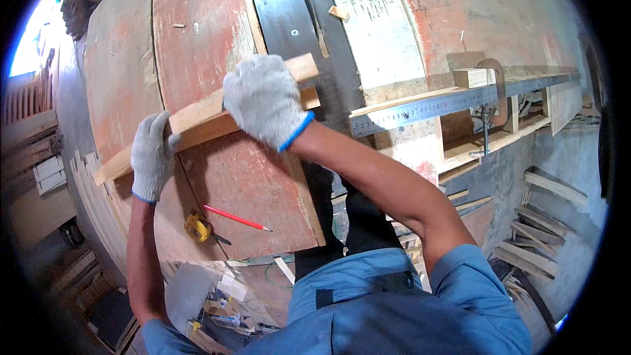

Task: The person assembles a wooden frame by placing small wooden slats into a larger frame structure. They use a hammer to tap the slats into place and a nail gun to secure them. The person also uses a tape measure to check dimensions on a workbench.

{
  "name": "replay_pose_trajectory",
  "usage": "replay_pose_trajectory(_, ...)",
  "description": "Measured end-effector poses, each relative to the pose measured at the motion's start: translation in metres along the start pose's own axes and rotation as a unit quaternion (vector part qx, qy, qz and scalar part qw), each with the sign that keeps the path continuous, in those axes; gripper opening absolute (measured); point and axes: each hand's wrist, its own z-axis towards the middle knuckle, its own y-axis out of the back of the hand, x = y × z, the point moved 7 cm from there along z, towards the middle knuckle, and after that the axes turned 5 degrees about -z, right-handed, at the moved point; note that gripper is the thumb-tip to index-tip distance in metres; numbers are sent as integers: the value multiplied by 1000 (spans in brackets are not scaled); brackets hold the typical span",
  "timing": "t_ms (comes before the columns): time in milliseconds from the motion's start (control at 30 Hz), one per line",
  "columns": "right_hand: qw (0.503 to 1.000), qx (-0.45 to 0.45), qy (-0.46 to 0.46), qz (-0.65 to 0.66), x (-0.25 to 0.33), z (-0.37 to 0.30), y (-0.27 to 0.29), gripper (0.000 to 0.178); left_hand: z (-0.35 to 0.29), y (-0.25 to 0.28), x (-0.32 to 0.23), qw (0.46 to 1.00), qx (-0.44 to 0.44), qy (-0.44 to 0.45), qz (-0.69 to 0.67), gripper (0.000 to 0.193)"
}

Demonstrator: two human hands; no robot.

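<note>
Two pale wooden strips (197, 106) lie side by side at a slant over the reddish, worn boards of the workbench (200, 33). Their far right ends reach over the dark metal plate (282, 10) set in the bench. My left hand (153, 156), in a white knit glove, is closed round the strips toward their left end. Farther along to the right, my gloved right hand (264, 100) grips them from above; its fingertips are hidden. Nearer me on the bench lie a red pencil (236, 217) and a small yellow and black tool (197, 227), its kind unclear.
Along the bench's right side runs a long steel ruler (407, 110), with a C-clamp (499, 95) and a wood block (474, 77) at it. Small wood scraps (338, 13) dot the top. Offcuts (526, 260) and stacked timber lie on the floor around the bench.
</note>
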Motion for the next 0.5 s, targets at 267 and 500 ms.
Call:
replay_pose_trajectory(267,998,31,-49,-23,-49,11,-33,24,53,-37,-11,1000,20,6,-5,47)
replay_pose_trajectory(500,996,39,-78,-9,-57,13,-44,26,57,-40,-15,1000,10,-6,-12,46)
